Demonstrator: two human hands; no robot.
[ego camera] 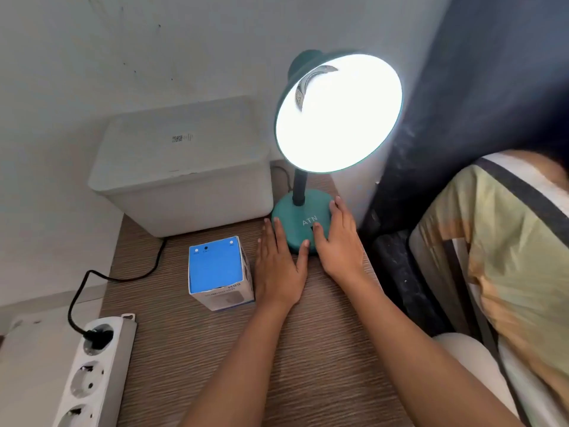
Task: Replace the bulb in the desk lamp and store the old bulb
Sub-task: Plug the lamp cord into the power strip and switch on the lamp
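A teal desk lamp stands at the back of the wooden desk; its shade (338, 112) glows brightly, so the bulb inside is lost in glare. Its round base (295, 220) carries the letters ATN. My left hand (280, 266) lies flat on the desk against the base's left front edge, fingers apart. My right hand (335, 241) rests on the base's right side, thumb near the dark switch. A blue and white bulb box (220, 272) stands just left of my left hand.
A white lidded bin (184, 167) sits behind the box against the wall. A white power strip (92, 371) lies at the front left with the black lamp cord (123, 275) plugged in. A dark curtain (462, 103) and a bed with striped bedding (498, 257) border the right.
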